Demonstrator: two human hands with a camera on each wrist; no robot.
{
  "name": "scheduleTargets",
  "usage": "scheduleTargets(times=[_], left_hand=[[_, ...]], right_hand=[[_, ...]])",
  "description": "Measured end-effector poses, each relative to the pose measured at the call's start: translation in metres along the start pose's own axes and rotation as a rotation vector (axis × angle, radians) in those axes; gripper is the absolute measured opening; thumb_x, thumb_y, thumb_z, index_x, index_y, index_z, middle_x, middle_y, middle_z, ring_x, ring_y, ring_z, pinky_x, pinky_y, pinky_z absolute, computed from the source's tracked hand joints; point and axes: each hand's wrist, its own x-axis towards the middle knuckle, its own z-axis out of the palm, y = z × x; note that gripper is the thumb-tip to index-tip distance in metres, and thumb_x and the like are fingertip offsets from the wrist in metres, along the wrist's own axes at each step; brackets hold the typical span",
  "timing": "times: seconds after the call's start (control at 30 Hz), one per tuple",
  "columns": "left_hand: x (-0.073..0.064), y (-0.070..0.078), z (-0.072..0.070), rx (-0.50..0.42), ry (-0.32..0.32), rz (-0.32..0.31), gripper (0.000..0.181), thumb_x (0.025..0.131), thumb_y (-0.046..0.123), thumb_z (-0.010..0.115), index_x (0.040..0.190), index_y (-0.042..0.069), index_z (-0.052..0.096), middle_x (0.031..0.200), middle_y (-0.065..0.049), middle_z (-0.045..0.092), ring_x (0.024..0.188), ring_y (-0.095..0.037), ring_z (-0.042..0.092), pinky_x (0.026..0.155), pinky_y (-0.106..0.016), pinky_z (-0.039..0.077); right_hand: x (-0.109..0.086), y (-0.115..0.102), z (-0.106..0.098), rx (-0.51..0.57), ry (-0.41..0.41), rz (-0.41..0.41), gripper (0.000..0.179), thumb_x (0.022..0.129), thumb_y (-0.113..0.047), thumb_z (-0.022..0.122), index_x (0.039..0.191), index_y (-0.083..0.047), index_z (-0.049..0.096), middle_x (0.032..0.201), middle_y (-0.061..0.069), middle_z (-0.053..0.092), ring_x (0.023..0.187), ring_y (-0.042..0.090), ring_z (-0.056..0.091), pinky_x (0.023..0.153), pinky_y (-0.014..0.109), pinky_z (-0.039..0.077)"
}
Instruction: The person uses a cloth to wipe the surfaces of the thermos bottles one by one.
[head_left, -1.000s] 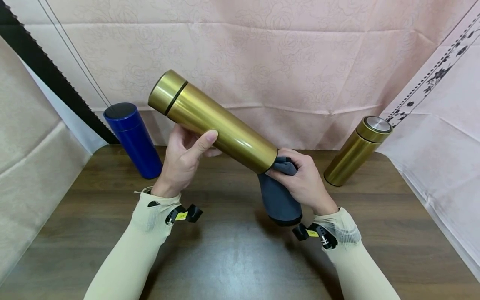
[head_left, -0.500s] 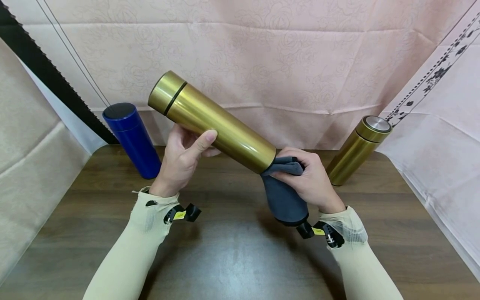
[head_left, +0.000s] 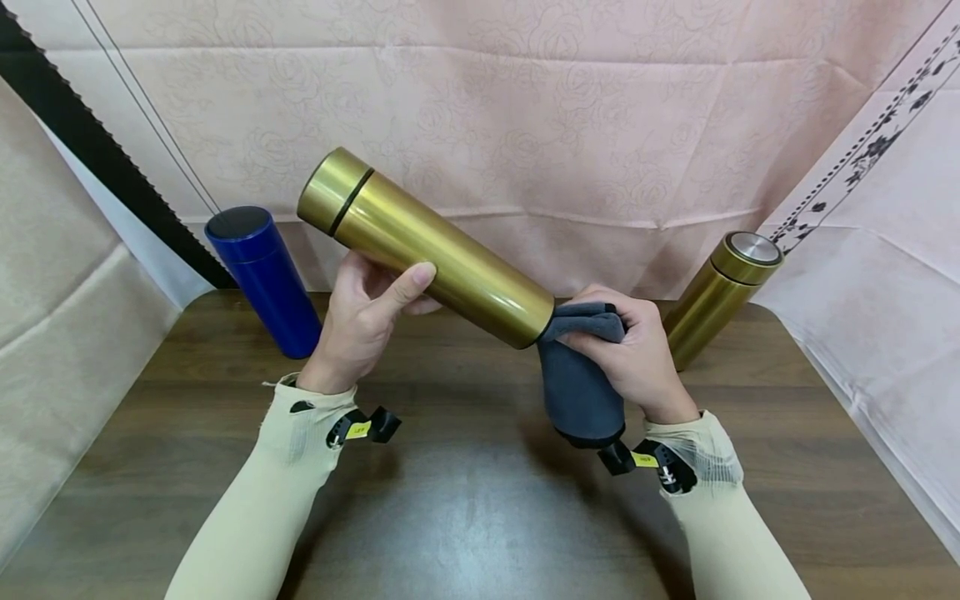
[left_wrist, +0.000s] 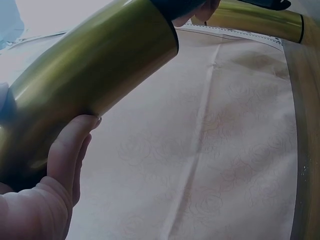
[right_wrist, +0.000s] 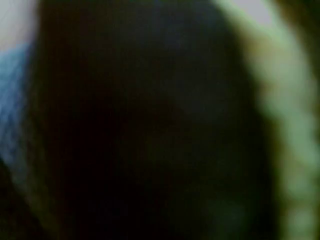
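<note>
My left hand [head_left: 367, 312] grips a gold thermos flask [head_left: 435, 250] around its middle and holds it tilted above the table, lidded end up to the left, base down to the right. In the left wrist view the thumb lies along the flask [left_wrist: 100, 70]. At the flask's base my right hand [head_left: 626, 350] pinches a folded dark grey cloth [head_left: 581, 392], whose fold lies against the base's edge while the rest hangs down below. The right wrist view is mostly dark and blurred, with a bit of blue-grey cloth [right_wrist: 12, 110] at its left edge.
A blue flask [head_left: 270, 287] with a black top stands at the table's back left. Another gold flask [head_left: 720, 296] with a silver lid top stands at the back right, just behind my right hand. Pale pink patterned fabric [head_left: 525, 150] hangs behind the brown wooden table [head_left: 450, 500].
My right hand and the cloth have shifted a little to the right, so more of the folded cloth shows at the base. The gold flask in my left hand has barely moved.
</note>
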Motion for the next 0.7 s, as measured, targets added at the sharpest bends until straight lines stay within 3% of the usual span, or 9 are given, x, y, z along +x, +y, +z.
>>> scheduleTargets(times=[0.3,0.7], left_hand=[[0.001,0.000,0.001,0.012,0.028,-0.037,0.032,0.095,-0.007,0.058,0.121,0.012,0.054,0.108,-0.003,0.065,0.098,-0.016,0.071,0.079,-0.035,0.065],[0.000,0.002,0.002,0.028,0.022,-0.021,0.030,0.094,-0.003,0.058,0.120,0.012,0.055,0.107,-0.002,0.065,0.095,-0.015,0.071,0.074,-0.033,0.065]], right_hand=[[0.001,0.004,0.000,-0.018,0.054,0.070,0.017,0.084,0.002,0.079,0.100,-0.001,0.075,0.092,0.004,0.072,0.087,0.016,0.066,0.080,0.022,0.055],[0.003,0.014,0.006,-0.107,0.090,0.148,0.016,0.086,-0.008,0.081,0.101,-0.007,0.075,0.092,-0.002,0.070,0.087,0.015,0.064,0.079,0.023,0.053]])
